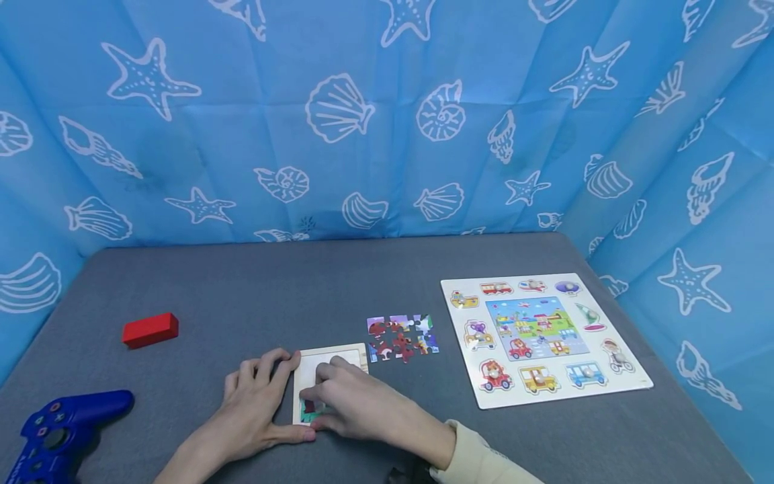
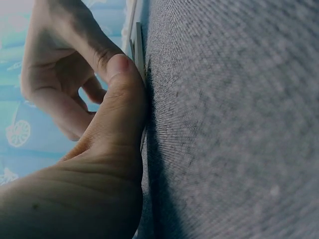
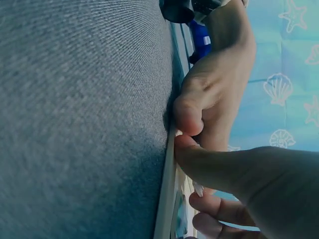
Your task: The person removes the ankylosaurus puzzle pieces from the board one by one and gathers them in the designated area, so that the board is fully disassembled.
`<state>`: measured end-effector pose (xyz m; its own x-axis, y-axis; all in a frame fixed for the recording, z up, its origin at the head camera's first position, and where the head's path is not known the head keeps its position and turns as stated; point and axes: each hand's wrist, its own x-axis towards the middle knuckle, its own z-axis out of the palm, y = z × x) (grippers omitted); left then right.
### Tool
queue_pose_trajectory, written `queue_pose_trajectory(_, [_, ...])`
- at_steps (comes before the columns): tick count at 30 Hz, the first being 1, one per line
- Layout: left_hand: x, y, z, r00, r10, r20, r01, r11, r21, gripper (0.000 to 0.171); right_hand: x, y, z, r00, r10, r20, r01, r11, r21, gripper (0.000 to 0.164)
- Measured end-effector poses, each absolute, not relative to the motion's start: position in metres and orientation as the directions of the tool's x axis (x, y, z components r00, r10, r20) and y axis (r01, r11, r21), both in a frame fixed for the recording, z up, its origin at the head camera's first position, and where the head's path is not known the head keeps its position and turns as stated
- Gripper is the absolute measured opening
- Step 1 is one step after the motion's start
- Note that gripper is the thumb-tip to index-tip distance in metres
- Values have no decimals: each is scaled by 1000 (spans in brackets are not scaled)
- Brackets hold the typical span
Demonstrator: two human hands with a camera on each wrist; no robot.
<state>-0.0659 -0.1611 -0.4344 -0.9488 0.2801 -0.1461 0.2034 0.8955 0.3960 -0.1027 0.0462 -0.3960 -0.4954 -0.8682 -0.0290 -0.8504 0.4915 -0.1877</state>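
Note:
A small wooden puzzle tray (image 1: 334, 349) lies flat on the grey table, with green and dark red jigsaw pieces (image 1: 307, 415) in its lower left. My left hand (image 1: 254, 403) holds the tray's left side, index finger at the upper left corner and thumb along the near edge. Over the tray, my right hand (image 1: 357, 402) has its fingers curled and its thumb at the near edge. In the right wrist view a small pale jigsaw piece (image 3: 198, 189) shows at its fingertips; the hand hides most of it. Several loose jigsaw pieces (image 1: 402, 343) lie right of the tray.
A white board puzzle with vehicles (image 1: 538, 346) lies at the right. A red block (image 1: 150, 330) stands at the left, and a blue game controller (image 1: 66, 430) is at the near left. A blue curtain with shells (image 1: 338, 134) hangs behind the table.

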Motion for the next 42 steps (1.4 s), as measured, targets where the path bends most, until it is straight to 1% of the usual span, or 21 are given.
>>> queue_pose_trajectory(6, [-66, -161, -435, -949, 285, -137, 212, 894, 394, 120, -103, 48, -397, -465, -885, -2, -877, 461, -136, 25])
queue_pose_trajectory(10, [-67, -161, -435, -947, 283, -152, 206, 898, 389, 119, -104, 50, -397, -463, -886, 17, -880, 458, -128, 25])
queue_pose_trajectory(14, [-67, -160, -435, -949, 278, -150, 205, 902, 379, 117, -107, 56, -393, -488, -873, -10, -857, 481, -188, 28])
queue_pose_trajectory(19, [-67, -159, -435, -951, 271, -147, 203, 909, 365, 118, -110, 68, -385, -509, -861, -25, -833, 499, -241, 27])
queue_pose_trajectory(29, [-69, -157, -436, -947, 260, -188, 183, 919, 349, 120, -114, 111, -384, -562, -826, 29, -802, 537, -262, 32])
queue_pose_trajectory(37, [-70, -156, -437, -947, 242, -213, 162, 929, 333, 124, -114, 135, -385, -623, -782, 12, -760, 601, -247, 35])
queue_pose_trajectory(42, [-72, -155, -437, -947, 235, -217, 157, 933, 325, 125, -115, 139, -388, -637, -771, 12, -751, 617, -235, 36])
